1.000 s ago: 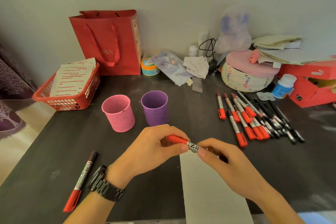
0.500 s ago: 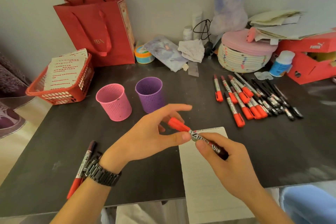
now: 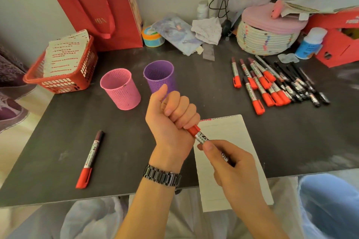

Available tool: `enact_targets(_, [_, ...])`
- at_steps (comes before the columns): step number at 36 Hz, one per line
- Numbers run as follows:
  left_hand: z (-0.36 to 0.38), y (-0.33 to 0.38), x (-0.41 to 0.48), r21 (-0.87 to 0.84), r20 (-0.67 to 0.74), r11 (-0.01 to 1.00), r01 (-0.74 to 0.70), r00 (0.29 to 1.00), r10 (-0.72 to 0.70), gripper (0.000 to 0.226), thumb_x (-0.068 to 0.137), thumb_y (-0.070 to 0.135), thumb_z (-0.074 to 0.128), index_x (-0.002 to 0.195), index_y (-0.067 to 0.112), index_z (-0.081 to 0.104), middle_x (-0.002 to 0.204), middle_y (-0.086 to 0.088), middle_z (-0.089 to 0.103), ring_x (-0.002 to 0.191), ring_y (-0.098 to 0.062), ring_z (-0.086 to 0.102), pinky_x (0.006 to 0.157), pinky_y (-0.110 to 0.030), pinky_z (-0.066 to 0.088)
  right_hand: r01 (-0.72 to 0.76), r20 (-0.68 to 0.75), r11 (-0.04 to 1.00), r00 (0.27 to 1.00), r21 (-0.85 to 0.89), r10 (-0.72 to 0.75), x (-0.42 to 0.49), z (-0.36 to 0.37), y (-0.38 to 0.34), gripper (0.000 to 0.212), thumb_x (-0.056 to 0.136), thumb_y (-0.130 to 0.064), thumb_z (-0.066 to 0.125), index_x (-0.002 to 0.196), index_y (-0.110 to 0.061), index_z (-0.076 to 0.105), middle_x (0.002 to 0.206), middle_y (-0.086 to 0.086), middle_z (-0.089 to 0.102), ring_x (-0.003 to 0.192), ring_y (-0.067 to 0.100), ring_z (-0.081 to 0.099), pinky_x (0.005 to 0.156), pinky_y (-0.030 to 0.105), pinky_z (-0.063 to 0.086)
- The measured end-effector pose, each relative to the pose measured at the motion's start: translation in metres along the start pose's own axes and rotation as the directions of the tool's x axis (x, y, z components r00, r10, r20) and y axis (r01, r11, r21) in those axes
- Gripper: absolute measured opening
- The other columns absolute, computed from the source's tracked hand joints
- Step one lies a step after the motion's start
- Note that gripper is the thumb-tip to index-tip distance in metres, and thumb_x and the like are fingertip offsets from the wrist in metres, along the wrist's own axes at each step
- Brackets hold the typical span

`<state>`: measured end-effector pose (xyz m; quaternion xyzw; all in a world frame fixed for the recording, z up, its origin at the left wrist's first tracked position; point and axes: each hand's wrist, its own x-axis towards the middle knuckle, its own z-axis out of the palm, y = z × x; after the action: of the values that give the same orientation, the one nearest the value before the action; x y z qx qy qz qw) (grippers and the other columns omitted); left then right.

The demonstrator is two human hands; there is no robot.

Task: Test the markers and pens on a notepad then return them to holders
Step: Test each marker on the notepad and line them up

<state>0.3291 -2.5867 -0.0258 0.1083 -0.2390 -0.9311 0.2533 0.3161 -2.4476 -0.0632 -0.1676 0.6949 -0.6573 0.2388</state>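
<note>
holders [image 3: 136,85] left | notepad [image 3: 233,141] front | markers [image 3: 272,81] right

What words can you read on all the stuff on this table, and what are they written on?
"IBA": gold letters on the red paper bag.
Label on the red-capped marker gripped by the left hand and right hand: half covered, unreadable.
Red print on the paper sheets in the red plastic basket: too small.
Print on the red cardboard box, blue-and-white bottle and loose markers: blurred.
</note>
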Motion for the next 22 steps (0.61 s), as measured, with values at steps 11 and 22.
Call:
enact_targets(11, [-0.009,-0.004,-0.006,-0.057,-0.072,0.998,-0.005,0.997,0.001,0.054,0.094,0.036,0.048,0.046,0.024,0.026,0.041,0.010,0.020,0.035,-0.005,0.016,0.033,-0.019,0.015,0.013,-0.056,0.999,0.998,-0.050,-0.016,-0.010,0.006,-0.006,0.028,0.078,-0.055,0.063,0.078,-0.029,0.075,0.054,-0.015,0.057,0.047,0.002,0.051,0.043,0.009,0.034])
enact_targets(22, [-0.025,0.042,-0.018,-0.146,-0.118,0.986,-0.083,0.991,0.066,0.054,0.091,0.038,0.053,0.046,0.025,0.026,0.041,0.010,0.020,0.034,-0.005,0.016,0.031,-0.019,0.019,0.092,0.018,0.983,0.996,-0.158,-0.090,-0.005,0.049,-0.019,0.031,0.071,-0.063,0.057,0.070,-0.035,0.070,0.063,-0.017,0.065,0.068,-0.003,0.060,0.057,0.004,0.042])
